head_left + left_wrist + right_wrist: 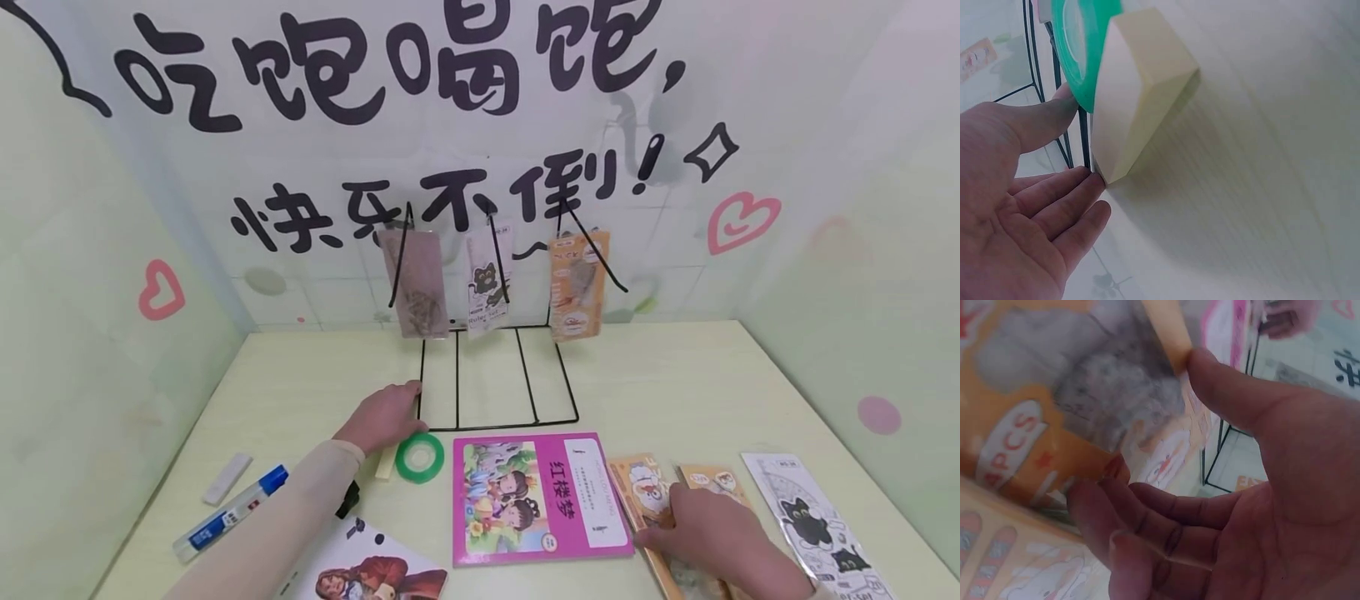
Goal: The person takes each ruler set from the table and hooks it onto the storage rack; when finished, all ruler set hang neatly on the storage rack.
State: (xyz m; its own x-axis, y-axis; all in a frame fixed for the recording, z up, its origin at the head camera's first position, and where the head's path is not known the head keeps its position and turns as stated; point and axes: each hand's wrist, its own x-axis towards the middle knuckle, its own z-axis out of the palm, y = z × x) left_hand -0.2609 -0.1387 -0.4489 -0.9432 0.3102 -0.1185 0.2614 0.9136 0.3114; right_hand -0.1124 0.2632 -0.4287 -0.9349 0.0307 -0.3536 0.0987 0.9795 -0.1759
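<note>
The right hand held the orange packet across its width, thumb at the left edge and curled fingers at the right. That packet was just right of the pink book, with a second packet beside it and a ruler set farther right.

The left hand was at the left side of the black wire rack — thumb and fairly straight fingers well parted, fingertips at the wire. Just in front of it lay the green tape, touching a cream block.

On the rack's upper arms hung three packs: a brownish one, a white one with a black cat and an orange one. A glue stick and a small white bar lay at the left, and a picture sheet lay left of the book, partly out of the head view.
</note>
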